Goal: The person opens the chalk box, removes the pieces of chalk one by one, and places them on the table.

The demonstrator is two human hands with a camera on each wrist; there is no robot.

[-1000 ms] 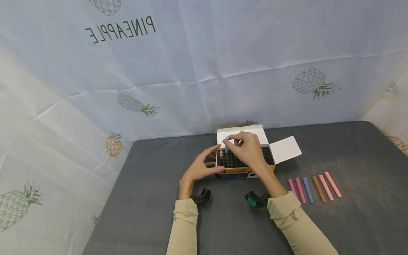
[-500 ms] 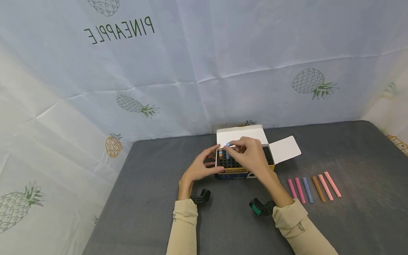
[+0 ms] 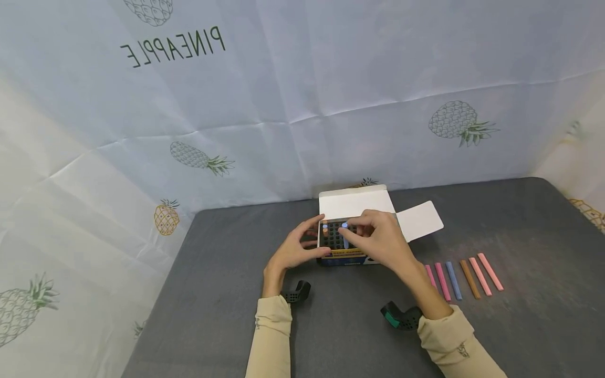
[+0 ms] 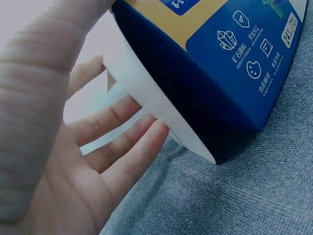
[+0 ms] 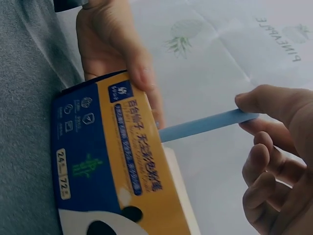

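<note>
My right hand (image 3: 380, 239) pinches a blue chalk stick (image 5: 205, 126) by its top end, between thumb and index finger. The stick stands nearly upright in the black holed insert of the chalk box (image 3: 347, 253); its lower end is hidden there. My left hand (image 3: 295, 248) holds the box's left end, thumb at the front corner and index finger at the back. In the left wrist view, fingertips of that left hand (image 4: 93, 171) touch the white end flap (image 4: 146, 88). Orange and blue chalk ends (image 3: 325, 229) show in holes at the insert's left.
Pink, blue and brown chalk sticks (image 3: 465, 278) lie in a row on the grey table (image 3: 212, 315), right of the box. The box's white lid (image 3: 356, 203) stands raised behind it, and a side flap (image 3: 420, 220) sticks out right. A pineapple-print cloth (image 3: 246, 131) hangs behind.
My right hand has moved right and toward the front of the box, with the blue chalk stick still pinched. The left hand stays at the box's left end.
</note>
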